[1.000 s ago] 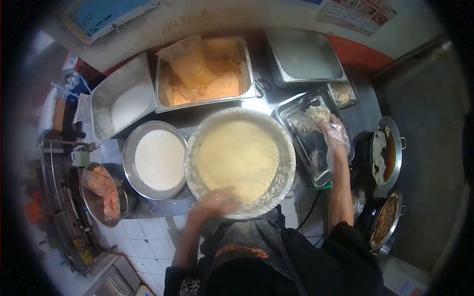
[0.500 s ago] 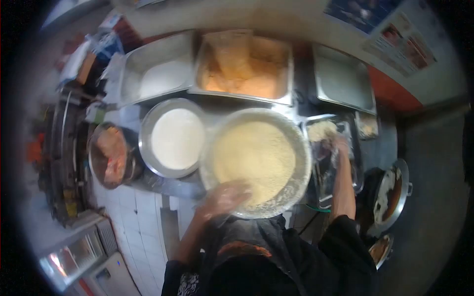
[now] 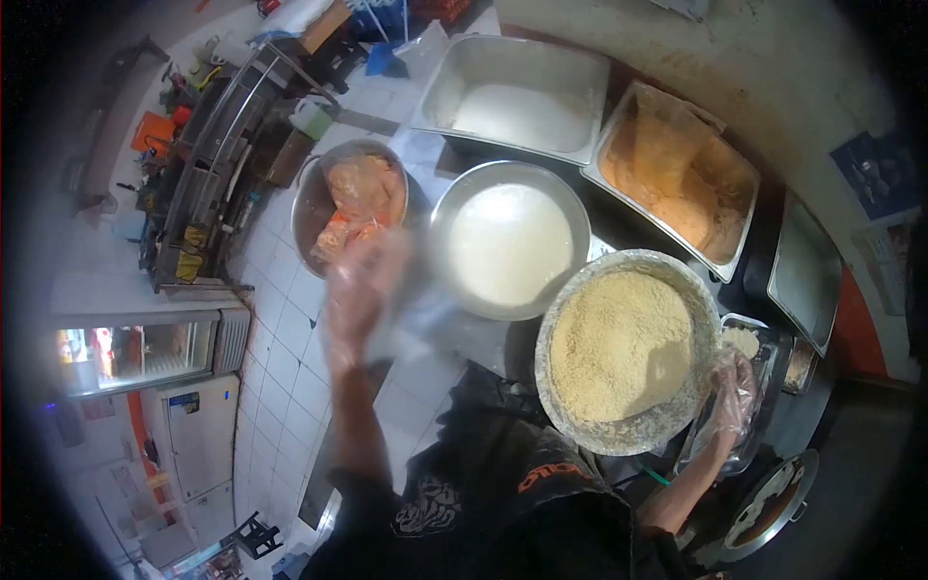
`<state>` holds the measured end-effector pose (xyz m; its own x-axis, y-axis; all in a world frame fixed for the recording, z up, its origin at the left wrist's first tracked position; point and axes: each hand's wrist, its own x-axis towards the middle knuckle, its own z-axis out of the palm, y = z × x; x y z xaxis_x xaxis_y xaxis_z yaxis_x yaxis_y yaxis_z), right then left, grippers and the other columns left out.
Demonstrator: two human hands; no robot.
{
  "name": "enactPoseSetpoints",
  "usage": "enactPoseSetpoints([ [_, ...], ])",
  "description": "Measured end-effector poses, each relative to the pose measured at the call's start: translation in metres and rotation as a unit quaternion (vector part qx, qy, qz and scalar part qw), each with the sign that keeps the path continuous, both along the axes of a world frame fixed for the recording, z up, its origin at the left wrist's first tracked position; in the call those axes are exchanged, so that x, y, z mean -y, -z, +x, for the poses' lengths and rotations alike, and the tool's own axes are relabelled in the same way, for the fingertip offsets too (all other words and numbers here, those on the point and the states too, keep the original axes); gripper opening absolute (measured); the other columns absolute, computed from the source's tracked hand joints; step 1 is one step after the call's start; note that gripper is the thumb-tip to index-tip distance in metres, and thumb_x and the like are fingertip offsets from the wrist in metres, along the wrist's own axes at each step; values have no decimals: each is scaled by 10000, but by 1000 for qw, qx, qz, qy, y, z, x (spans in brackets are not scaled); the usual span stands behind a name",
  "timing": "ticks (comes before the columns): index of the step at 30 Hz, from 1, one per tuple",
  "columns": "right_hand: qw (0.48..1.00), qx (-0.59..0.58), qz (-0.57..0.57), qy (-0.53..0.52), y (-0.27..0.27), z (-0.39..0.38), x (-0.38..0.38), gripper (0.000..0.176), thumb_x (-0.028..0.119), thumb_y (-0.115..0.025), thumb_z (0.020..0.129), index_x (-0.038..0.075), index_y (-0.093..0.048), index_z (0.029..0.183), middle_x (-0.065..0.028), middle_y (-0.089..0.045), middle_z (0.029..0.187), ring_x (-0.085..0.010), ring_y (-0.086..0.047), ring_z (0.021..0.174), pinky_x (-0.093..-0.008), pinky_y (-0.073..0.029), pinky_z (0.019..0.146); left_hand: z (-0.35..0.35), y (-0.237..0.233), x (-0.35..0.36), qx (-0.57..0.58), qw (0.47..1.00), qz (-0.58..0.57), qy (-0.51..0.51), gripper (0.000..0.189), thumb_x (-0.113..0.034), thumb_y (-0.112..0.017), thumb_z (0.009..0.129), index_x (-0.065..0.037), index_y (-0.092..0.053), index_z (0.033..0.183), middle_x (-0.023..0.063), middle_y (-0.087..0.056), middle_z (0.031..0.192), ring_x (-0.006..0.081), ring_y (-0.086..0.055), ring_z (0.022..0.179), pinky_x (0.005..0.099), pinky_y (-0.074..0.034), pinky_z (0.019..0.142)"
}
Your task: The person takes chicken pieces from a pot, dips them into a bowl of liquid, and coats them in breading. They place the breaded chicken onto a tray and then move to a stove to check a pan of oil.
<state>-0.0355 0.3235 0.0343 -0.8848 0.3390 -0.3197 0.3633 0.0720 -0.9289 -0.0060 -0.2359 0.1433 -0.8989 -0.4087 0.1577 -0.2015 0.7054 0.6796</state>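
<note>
Left hand (image 3: 365, 280), in a clear plastic glove and motion-blurred, hovers just beside the round steel bowl (image 3: 303, 208) of glossy orange meat pieces; its finger spread cannot be told. Right hand (image 3: 735, 394), likewise gloved, sits between the round, flour-crusted metal bowl of coarse yellow crumbs (image 3: 619, 443) and a rectangular steel tray (image 3: 773, 360), grip indistinct.

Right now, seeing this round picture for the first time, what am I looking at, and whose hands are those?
No machine here: a person wears one camera on the head, looking down at their own two hands. The left hand, blurred, is nearest a bowl of raw meat. The right hand, in a clear glove, rests at a tray beside the big bowl of crumbs. Between those bowls sits a bowl of white liquid. I cannot tell if either hand holds anything.
</note>
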Motion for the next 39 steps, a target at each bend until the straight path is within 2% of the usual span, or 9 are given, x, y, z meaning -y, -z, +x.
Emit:
enactPoseSetpoints([
  [2,989,-88,-3,-115,16,4,16,391,82,-637,937,-18,-570,1309,-115,-649,1199,-197,-621,1071,-326,-493,944,-8,-5,46,66,991,30,-115,209,-129,-678,877,-8,-730,1039,112,-740,896,134,-672,858,309,-533,758],
  [6,991,-40,54,-115,-7,10,88,407,117,-675,931,-13,-564,1301,-105,-653,1181,-169,-616,1040,-309,-498,910,-14,49,121,206,976,-59,-40,230,-182,-685,862,-30,-740,1026,139,-738,885,188,-699,859,352,-531,770],
  [9,985,-13,80,-155,-28,4,118,368,120,-672,935,11,-589,1276,-126,-636,1249,-197,-599,1124,-331,-479,967,-26,37,99,338,928,-154,-12,397,-276,-695,792,-228,-713,1186,142,-717,1078,324,-669,1041,426,-517,917],
  [16,980,19,67,-188,-55,-1,174,337,112,-652,946,3,-602,1261,-121,-634,1254,-209,-590,1160,-344,-468,1001,-14,58,115,244,954,-176,1,369,-354,-687,810,-205,-724,1146,161,-700,1113,322,-674,1015,427,-512,920],
  [19,978,9,67,-196,-58,-3,186,341,108,-649,945,3,-599,1266,-123,-634,1253,-214,-594,1156,-349,-470,1008,1,56,129,145,989,23,-26,364,-315,-662,890,-100,-692,1182,152,-713,1097,261,-686,1002,393,-527,897],
  [21,972,-18,60,-228,-64,-12,204,374,171,-681,924,1,-627,1253,-171,-653,1230,-248,-612,1152,-368,-480,1006,10,12,115,61,932,342,-100,374,-251,-619,961,10,-634,1228,135,-693,1117,189,-659,1021,351,-528,890],
  [28,908,-56,-37,-413,-91,-37,308,535,277,-736,874,16,-580,1314,-178,-661,1220,-296,-626,1163,-421,-486,1027,15,30,40,-38,924,381,-19,393,-185,-644,956,47,-565,1263,126,-657,1154,191,-658,1030,315,-561,867],
  [35,920,-25,-108,-375,-61,-40,340,382,218,-696,896,-14,-635,1193,-120,-702,1017,-205,-669,905,-358,-535,810,-15,27,-48,-1,802,596,26,381,-170,-718,914,14,-580,1218,105,-667,1126,156,-671,967,266,-584,717],
  [39,935,60,-131,-324,-60,-40,328,295,176,-643,934,-44,-650,1131,-107,-704,885,-155,-661,790,-296,-533,725,-18,51,-51,74,811,578,-52,353,-185,-712,923,6,-589,1193,93,-669,1107,140,-666,934,260,-573,699],
])
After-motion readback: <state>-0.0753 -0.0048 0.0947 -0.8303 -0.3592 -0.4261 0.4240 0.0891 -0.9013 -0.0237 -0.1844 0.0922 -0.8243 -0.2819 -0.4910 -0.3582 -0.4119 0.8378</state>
